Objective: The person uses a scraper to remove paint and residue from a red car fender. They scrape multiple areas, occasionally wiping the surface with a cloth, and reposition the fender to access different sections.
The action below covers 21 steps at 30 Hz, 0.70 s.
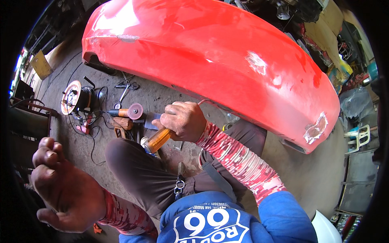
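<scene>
A red car bumper (194, 60) stretches across the far side in front of me, with pale scuffed patches at its left and right. My right hand (182, 121) is closed around a tool with a see-through amber handle (159, 140), close to the bumper's near edge. A thin light rod (205, 101) shows past the knuckles by that edge; whether it touches the bumper, I cannot tell. My left hand (69, 190) is raised at the left, palm up, fingers apart and slightly bent, with nothing in it. Beneath me are my folded legs in dark trousers.
An angle grinder (126, 111) with a pinkish disc lies on the concrete floor, beside a wooden-handled tool (121, 122) and a flat grey blade (151, 120). Farther left stands a cable reel (77, 98) with loose cords. Clutter and a clear plastic bag (355, 101) line the right.
</scene>
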{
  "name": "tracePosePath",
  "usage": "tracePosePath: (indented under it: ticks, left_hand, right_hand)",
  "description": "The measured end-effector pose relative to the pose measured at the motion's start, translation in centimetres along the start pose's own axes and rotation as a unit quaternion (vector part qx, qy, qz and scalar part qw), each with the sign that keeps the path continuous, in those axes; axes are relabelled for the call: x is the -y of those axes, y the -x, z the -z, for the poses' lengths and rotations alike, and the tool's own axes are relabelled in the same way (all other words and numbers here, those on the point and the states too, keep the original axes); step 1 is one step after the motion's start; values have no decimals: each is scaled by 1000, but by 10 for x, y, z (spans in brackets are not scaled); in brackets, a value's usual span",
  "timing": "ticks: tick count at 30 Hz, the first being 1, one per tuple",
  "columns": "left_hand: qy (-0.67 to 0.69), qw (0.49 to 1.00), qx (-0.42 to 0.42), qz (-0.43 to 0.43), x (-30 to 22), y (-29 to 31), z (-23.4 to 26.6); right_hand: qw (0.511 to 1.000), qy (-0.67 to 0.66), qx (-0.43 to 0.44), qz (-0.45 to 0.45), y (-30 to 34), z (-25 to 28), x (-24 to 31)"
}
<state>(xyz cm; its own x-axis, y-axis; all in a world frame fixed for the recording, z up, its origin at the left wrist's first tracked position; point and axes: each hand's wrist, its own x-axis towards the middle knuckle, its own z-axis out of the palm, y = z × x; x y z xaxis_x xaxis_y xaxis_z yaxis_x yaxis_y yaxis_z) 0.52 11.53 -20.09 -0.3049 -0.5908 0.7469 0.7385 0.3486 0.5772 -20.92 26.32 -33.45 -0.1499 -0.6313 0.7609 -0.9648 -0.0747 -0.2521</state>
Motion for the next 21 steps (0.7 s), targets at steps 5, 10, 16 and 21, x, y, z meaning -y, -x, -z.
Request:
tracePosePath:
  ticks: [5,10,16,21]
  left_hand:
    - [-271,953,99,89,74,34,-63]
    - [-160,983,70,61,64,12,-15]
    - [24,996,-50,-67,15,-47,-50]
    - [-193,963,184,-46,120,14,-95]
  right_hand:
    - [999,11,-37,-8,2,0,-1]
    - [998,17,-55,-20,-2,0,-2]
    - [995,22,-96,-36,-4,-4,-7]
    - [990,70,-94,-71,27,3,-14]
